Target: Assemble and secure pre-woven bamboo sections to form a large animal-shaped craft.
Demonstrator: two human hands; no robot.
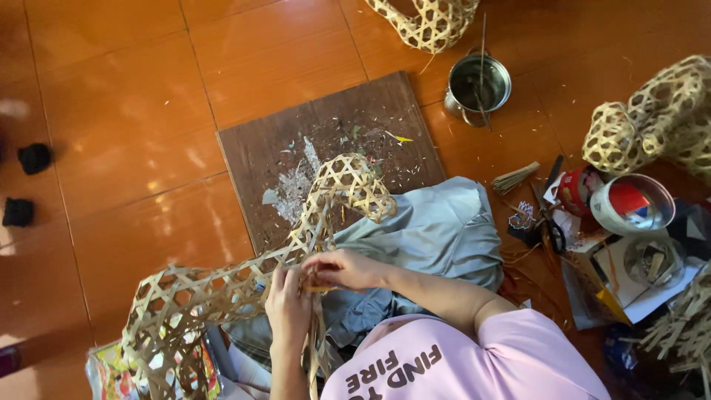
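A long open-weave bamboo figure (pixel 222 296) lies across my lap, its curved neck-like end (pixel 348 181) reaching over a brown wooden board (pixel 333 126). My left hand (pixel 287 305) grips the woven body near its middle. My right hand (pixel 342 268) pinches a thin bamboo strip at the same spot, fingers closed. Loose strips hang down below my hands. The wide end of the weave (pixel 159 333) rests at the lower left.
A metal pot (pixel 480 83) with sticks stands beyond the board. More woven bamboo pieces lie at the top (pixel 429 22) and right (pixel 652 122). Tape roll (pixel 633 204), scissors (pixel 549 222), papers and strips clutter the right. Grey cloth (pixel 437 230) covers my knee.
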